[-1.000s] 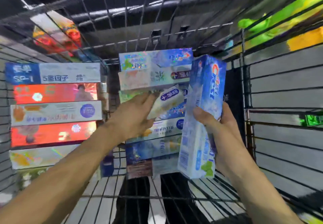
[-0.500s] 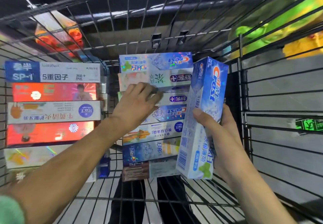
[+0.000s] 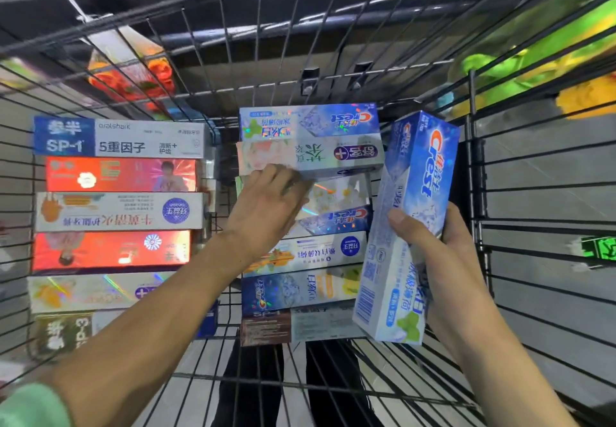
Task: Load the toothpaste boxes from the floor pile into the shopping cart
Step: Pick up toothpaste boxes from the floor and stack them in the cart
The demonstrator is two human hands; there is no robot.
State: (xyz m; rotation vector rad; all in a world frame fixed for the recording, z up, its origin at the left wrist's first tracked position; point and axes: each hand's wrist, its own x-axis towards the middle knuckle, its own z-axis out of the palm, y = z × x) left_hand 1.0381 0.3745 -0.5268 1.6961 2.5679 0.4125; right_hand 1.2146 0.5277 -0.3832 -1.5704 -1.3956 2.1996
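**Readable text on the boxes**

Top blue-and-white cardboard box of left stack [image 3: 118, 139]: "参半", "SP-1", "oralshark", "5重因子", "清新+ 护齿". Tall blue Crest box held upright [image 3: 413, 220]: "Crest", "佳洁士" down its face, barcode near the bottom. Top blue box of middle stack [image 3: 310, 123]: "Crest", upside down. Pale holographic box under it [image 3: 333, 156]: purple oval label "舒客+", upside down. Lower blue box in the same stack [image 3: 336, 221]: "Crest", upside down. Dark brown-ended bottom box [image 3: 266, 326]: "SP-1". Olive box at left stack's bottom [image 3: 63, 331]: "SP-3", turned sideways. Other print too small or blurred.
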